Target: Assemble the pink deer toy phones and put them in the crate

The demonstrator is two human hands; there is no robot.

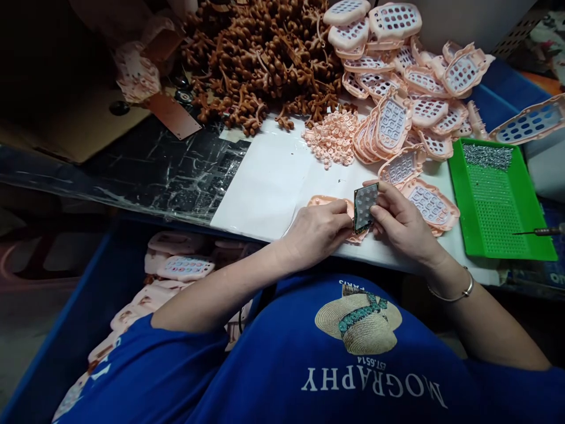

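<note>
I see my left hand [318, 228] and right hand [399, 219] closed together on a small dark circuit board [365, 206], fingertips pinching it from both sides, tilted on edge. Under the fingers lies a pink keypad shell [324, 202] on the white sheet [269, 176]. Right of my right fingers sits a green tray [498, 206]. Beyond the fingers: loose pink buttons [333, 136], stacked pink shells [410, 88], brown rubber parts [265, 56].

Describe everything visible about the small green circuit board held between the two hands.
The small green circuit board is a thin rectangular panel, its face covered in rows of pale round contact pads, with a dark green edge. It stands tilted on edge above a pink plastic keypad shell on the white sheet. The left hand pinches its left edge, the right hand its right.
</note>
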